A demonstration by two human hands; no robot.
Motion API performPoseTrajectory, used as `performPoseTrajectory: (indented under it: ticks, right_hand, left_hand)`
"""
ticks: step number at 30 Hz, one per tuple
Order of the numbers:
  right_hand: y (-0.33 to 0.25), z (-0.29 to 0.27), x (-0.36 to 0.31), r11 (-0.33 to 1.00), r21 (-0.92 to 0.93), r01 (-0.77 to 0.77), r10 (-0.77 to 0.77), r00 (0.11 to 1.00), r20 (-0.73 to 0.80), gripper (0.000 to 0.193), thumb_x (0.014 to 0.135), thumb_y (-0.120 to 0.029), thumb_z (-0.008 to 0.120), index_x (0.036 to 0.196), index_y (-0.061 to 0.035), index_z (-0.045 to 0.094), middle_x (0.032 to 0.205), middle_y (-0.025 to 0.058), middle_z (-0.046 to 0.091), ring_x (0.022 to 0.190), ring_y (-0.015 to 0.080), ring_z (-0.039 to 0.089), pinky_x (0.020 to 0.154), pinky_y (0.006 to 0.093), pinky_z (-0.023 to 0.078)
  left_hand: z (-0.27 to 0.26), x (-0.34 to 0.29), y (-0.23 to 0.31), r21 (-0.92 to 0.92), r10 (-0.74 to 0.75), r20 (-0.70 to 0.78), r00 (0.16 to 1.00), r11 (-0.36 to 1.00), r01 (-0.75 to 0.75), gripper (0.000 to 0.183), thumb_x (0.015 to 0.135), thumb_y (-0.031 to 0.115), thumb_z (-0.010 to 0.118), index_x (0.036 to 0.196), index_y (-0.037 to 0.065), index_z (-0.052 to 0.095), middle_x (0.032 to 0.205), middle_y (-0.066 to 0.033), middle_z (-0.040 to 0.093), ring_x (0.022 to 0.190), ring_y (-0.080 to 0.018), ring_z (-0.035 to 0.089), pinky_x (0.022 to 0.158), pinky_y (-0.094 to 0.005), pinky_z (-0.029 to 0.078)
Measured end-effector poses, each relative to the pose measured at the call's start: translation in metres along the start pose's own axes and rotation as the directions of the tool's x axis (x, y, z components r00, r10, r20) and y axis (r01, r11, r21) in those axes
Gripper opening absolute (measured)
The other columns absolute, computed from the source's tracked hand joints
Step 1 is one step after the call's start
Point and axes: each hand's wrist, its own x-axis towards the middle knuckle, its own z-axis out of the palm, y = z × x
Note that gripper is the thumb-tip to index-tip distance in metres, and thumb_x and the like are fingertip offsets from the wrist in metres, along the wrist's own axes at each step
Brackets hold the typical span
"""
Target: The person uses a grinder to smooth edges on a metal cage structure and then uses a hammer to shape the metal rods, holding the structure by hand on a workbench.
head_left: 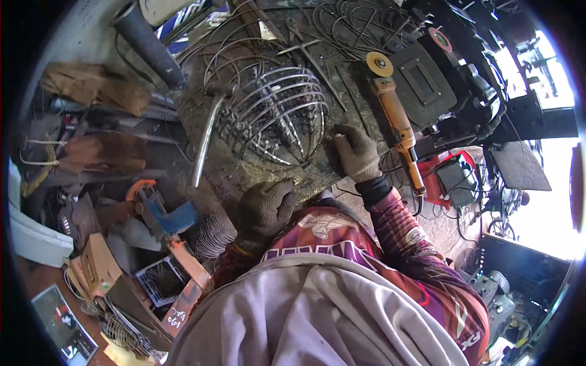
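Note:
A rounded cage of welded metal rods (278, 119) lies on the dark, grimy workbench (238, 174), its bars shiny in places. Just below its near edge is my left hand (267, 204) in a dark knit glove, fingers curled in with nothing showing in them. My right hand (357, 152), in a lighter grey-brown glove, rests at the bench edge right of the cage. Its fingers are also curled, and no object shows in it. Neither hand visibly touches the cage. A hammer (209, 137) with a shiny metal handle lies against the cage's left side.
Right of my right hand lies an orange angle grinder (397, 116) with a yellowish disc. Beyond it is a dark welding mask (422, 83). Loose wire coils (354, 27) and rods cover the far bench. A blue vise-like tool (165, 213) stands left, and a red case (442, 183) right.

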Motion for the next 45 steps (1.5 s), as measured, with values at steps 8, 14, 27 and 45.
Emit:
performPoseTrajectory:
  ticks: [8, 14, 27, 45]
  right_hand:
    - [0.0, -0.006, 0.002, 0.99, -0.129, 0.049, -0.035, 0.994, 0.106, 0.035, 0.094, -0.032, 0.065, 0.118, -0.0083, 0.073, 0.103, 0.0193, 0.075, 0.101, 0.0396, 0.072, 0.088, 0.0451, 0.056]
    - [-0.007, -0.016, 0.006, 0.983, -0.114, 0.143, -0.119, 0.973, 0.198, 0.035, 0.094, -0.031, 0.064, 0.119, -0.0081, 0.073, 0.104, 0.0225, 0.074, 0.101, 0.0411, 0.071, 0.089, 0.0472, 0.056]
    - [-0.003, -0.029, 0.016, 0.988, -0.018, 0.153, -0.14, 0.939, 0.315, 0.038, 0.097, -0.033, 0.067, 0.121, -0.0047, 0.072, 0.105, 0.0238, 0.074, 0.102, 0.0408, 0.072, 0.088, 0.0455, 0.057]
    - [0.009, -0.023, 0.024, 0.987, -0.033, 0.158, -0.139, 0.937, 0.32, 0.034, 0.097, -0.03, 0.066, 0.121, -0.0058, 0.072, 0.102, 0.0232, 0.074, 0.098, 0.041, 0.073, 0.084, 0.0457, 0.058]
  left_hand:
    - [-0.001, 0.01, 0.014, 0.02, -0.14, 0.065, 0.988, 0.99, 0.139, 0.02, 0.09, 0.021, 0.074, 0.105, 0.007, 0.075, 0.092, -0.0169, 0.073, 0.082, -0.0413, 0.069, 0.072, -0.0511, 0.054]
    - [0.004, 0.01, 0.013, 0.11, -0.223, 0.099, 0.97, 0.971, 0.212, 0.021, 0.091, 0.021, 0.072, 0.105, 0.006, 0.075, 0.093, -0.0177, 0.074, 0.084, -0.0404, 0.07, 0.076, -0.0499, 0.056]
    - [0.003, 0.015, 0.026, 0.196, -0.152, 0.035, 0.988, 0.97, 0.142, 0.019, 0.091, 0.011, 0.07, 0.109, 0.003, 0.071, 0.094, -0.0224, 0.072, 0.086, -0.0443, 0.07, 0.075, -0.0515, 0.057]
    - [0.007, 0.018, 0.026, 0.211, -0.222, 0.025, 0.975, 0.954, 0.212, 0.015, 0.091, 0.011, 0.071, 0.105, 0.004, 0.071, 0.091, -0.0229, 0.072, 0.08, -0.0437, 0.07, 0.072, -0.0513, 0.057]
